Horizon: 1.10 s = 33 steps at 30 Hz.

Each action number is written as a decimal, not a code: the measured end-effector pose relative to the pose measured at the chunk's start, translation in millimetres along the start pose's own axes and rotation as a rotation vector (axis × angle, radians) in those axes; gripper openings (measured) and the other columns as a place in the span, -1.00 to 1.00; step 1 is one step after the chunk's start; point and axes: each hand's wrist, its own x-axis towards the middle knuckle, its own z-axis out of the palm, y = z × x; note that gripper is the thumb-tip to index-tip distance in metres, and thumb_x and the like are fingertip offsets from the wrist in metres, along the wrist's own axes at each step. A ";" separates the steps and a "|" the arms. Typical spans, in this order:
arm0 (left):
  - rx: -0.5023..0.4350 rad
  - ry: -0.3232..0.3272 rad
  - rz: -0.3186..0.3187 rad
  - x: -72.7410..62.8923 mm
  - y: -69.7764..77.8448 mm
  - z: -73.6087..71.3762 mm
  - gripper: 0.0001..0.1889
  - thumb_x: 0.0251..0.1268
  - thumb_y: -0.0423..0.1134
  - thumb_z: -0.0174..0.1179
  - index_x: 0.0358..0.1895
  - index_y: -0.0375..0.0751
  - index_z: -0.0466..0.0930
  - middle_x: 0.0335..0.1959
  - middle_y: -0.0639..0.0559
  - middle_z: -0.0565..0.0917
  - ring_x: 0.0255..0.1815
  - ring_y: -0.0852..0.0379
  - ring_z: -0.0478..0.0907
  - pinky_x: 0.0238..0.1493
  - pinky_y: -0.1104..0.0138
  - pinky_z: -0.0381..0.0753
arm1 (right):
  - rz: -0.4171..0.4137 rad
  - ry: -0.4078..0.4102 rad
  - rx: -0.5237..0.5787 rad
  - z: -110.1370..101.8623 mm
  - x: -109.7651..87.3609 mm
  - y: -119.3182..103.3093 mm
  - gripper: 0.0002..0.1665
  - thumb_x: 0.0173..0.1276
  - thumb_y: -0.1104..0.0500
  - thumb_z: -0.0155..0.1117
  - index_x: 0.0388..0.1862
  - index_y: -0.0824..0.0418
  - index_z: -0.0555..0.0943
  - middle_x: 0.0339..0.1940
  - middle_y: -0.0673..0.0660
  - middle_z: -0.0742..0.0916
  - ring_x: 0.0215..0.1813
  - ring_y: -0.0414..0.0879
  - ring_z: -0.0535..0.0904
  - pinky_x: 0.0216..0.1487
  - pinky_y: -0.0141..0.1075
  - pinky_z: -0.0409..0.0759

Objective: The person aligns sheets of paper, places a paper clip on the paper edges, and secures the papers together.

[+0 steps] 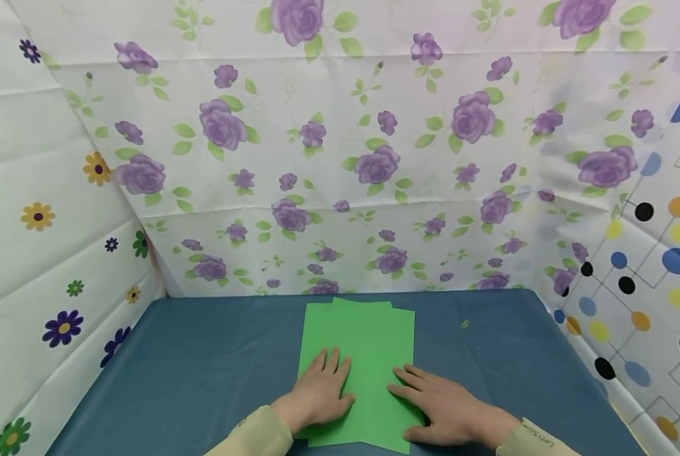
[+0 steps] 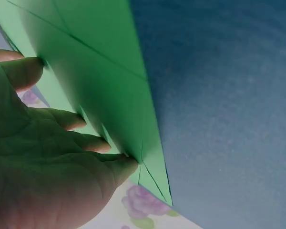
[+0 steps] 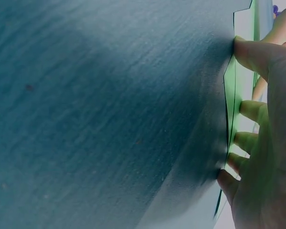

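Sheets of green paper [image 1: 368, 354] lie overlapping on the blue-covered table, their ends slightly out of line at top and bottom. My left hand [image 1: 321, 389] rests flat on the left part of the paper, fingers spread and straight. On the right edge lies my right hand [image 1: 439, 405], its fingertips on the paper and its thumb by the lower right edge. The left wrist view shows the left fingertips touching the green paper [image 2: 105, 62], which has crease or edge lines. In the right wrist view, the right hand [image 3: 269, 143] touches the paper's edge with extended fingers.
The blue tablecloth [image 1: 220, 361] covers the table. A small yellowish paper clip-like piece [image 1: 465, 323] lies at the back right. A flowered curtain [image 1: 340, 190] hangs behind, with patterned sheets at the left [image 1: 49, 266] and right [image 1: 653, 304].
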 end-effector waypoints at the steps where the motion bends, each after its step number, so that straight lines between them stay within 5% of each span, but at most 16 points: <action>1: -0.006 -0.003 0.002 0.4 -0.2 -0.2 -0.22 0.52 0.25 0.05 0.63 -0.08 0.16 0.65 -0.20 0.06 0.65 -0.28 -0.11 0.58 -0.07 0.03 | 0.000 0.000 0.001 0.6 -0.5 0.6 -0.10 0.47 -0.47 0.05 0.65 -0.14 0.22 0.68 0.10 0.20 0.62 0.19 0.12 0.36 0.21 0.42; 7: -0.183 0.001 -0.031 -2.6 -13.3 -8.4 -0.21 0.51 0.22 0.10 0.61 -0.16 0.19 0.64 -0.30 0.03 0.62 -0.38 -0.11 0.53 -0.23 0.06 | 0.001 0.002 0.023 2.3 -1.8 0.6 -0.09 0.48 -0.46 0.04 0.67 -0.14 0.18 0.69 0.12 0.14 0.64 0.23 0.05 0.36 0.27 0.38; 13: -0.512 0.115 -0.153 -12.7 -31.5 -18.6 -0.20 0.51 0.06 0.19 0.60 -0.33 0.15 0.61 -0.48 -0.10 0.58 -0.52 -0.15 0.43 -0.40 0.06 | 0.124 0.063 0.146 2.5 -10.0 1.3 -0.03 0.50 -0.44 0.03 0.71 -0.05 0.08 0.70 0.22 0.04 0.64 0.29 -0.01 0.39 0.36 0.28; 21: -1.085 0.138 -0.294 -26.2 -53.3 -50.8 -0.10 0.59 0.18 0.01 0.63 -0.43 -0.10 0.59 -0.50 -0.04 0.55 -0.50 -0.01 0.43 -0.32 0.18 | 0.514 0.315 0.815 -23.7 -0.8 -4.3 0.04 0.56 -0.36 0.03 0.67 0.32 0.05 0.59 0.43 0.24 0.53 0.37 0.23 0.42 0.22 0.35; 26: -1.285 0.077 -0.323 -33.7 -66.7 -59.1 -0.03 0.61 0.26 -0.09 0.61 -0.51 -0.20 0.54 -0.61 0.00 0.50 -0.53 0.10 0.35 -0.25 0.38 | 0.662 0.353 1.169 -40.6 -1.3 0.5 0.15 0.50 -0.43 0.04 0.56 0.51 0.13 0.40 0.54 0.45 0.35 0.34 0.49 0.27 0.08 0.56; 33: -1.431 -0.136 -0.388 -45.2 -82.8 -64.6 0.06 0.59 0.36 -0.23 0.55 -0.65 -0.28 0.46 -0.64 0.18 0.47 -0.47 0.22 0.28 -0.21 0.48 | 0.672 0.181 1.396 -49.1 -8.8 9.5 0.10 0.61 -0.40 -0.17 0.46 0.65 0.20 0.25 0.52 0.59 0.27 0.32 0.57 0.28 0.08 0.56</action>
